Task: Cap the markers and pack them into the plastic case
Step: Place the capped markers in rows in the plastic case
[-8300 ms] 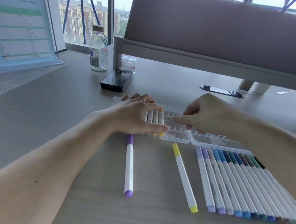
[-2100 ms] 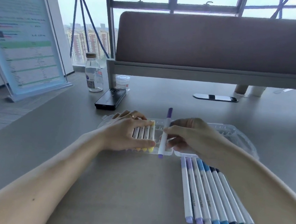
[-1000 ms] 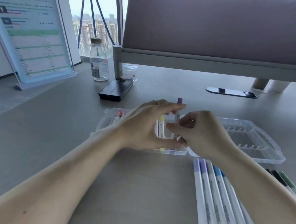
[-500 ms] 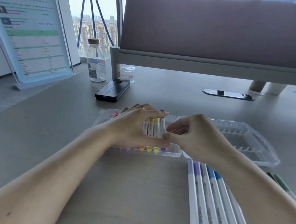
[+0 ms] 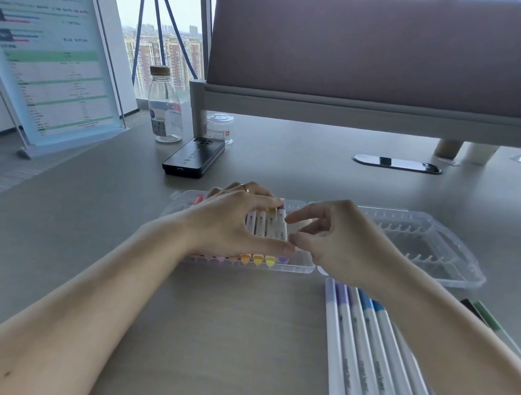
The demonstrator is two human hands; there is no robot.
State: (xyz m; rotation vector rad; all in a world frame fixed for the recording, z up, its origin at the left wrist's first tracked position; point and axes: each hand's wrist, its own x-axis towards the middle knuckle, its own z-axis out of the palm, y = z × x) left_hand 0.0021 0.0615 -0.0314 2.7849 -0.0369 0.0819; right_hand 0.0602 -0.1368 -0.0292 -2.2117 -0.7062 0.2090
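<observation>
The left hand [image 5: 234,223] lay across the markers [image 5: 269,227] packed in the case [image 5: 306,268] on the table [image 5: 207,320], fingers straight and pressing. The right hand [image 5: 341,244] hovered just beside them, loosely curled and holding nothing.

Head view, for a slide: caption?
Left hand rests on packed markers in the plastic case; right hand hovers beside, loose markers nearby.

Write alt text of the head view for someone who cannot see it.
A left hand rests on markers lined up in an open clear case, the empty right hand beside it. More loose markers lie on the table.
</observation>
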